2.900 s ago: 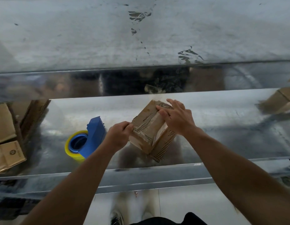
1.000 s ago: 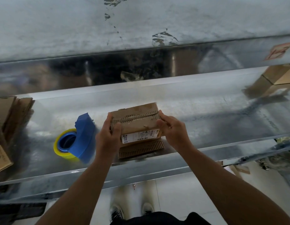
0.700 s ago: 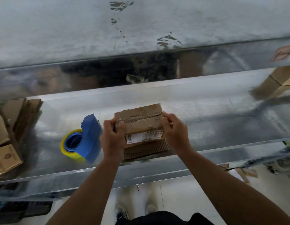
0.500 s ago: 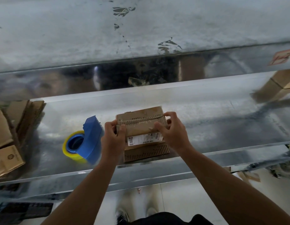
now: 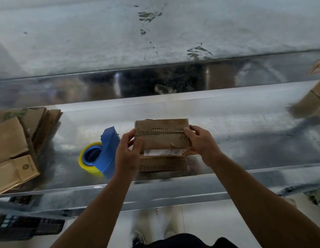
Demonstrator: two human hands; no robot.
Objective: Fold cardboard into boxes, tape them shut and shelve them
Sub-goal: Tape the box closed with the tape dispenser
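Shoes [image 5: 137,238]: on the pale floor, below the shelf's front edge.
Shelf [image 5: 245,173]: shiny metal; it carries everything listed below.
Left hand [image 5: 128,154]: clamped on the left end of the cardboard box, thumb on the top face, fingers curled round the end.
Right hand [image 5: 202,145]: clamped on the right end of the same box, thumb on top.
Cardboard box [image 5: 162,138]: between both hands, near the middle of the front edge; whether it rests on the shelf cannot be told.
Box surface: brown and worn. The skin is torn in a strip across the top and along the near lower edge, exposing the corrugation.
Label [image 5: 164,152]: white, printed, on the near face.
Tape dispenser [image 5: 109,149]: blue, holding a yellow roll, just left of the left hand.
Flat cardboard stack [image 5: 14,145]: at the left end.
Second box [image 5: 313,101]: at the far right end, blurred.
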